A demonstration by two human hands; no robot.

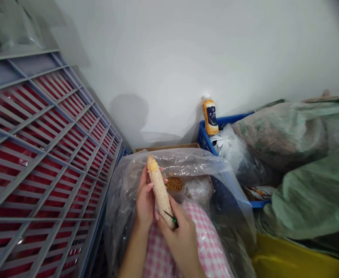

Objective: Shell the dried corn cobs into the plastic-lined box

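A corn cob point(161, 189), mostly stripped to its pale core, slants upward in front of me. A few yellow kernels still cling near its tip. My left hand point(145, 200) is wrapped around the upper left side of the cob. Closed at the cob's lower end is my right hand point(181, 226). A thin dark piece with a green part point(174, 219) shows by the right thumb and finger; its kind is unclear. Below the cob, loose corn kernels point(174, 183) lie inside a clear plastic bag point(192, 158). Pink-and-white checked cloth point(200, 220) appears under my forearms.
Stacked grey-blue plastic crates point(46, 150) with red contents rise on the left. To the right, a blue crate point(203, 133) holds bags and an orange bottle point(210, 116). A green sack point(317, 193) and yellow surface point(288, 256) are nearer. A white wall stands behind.
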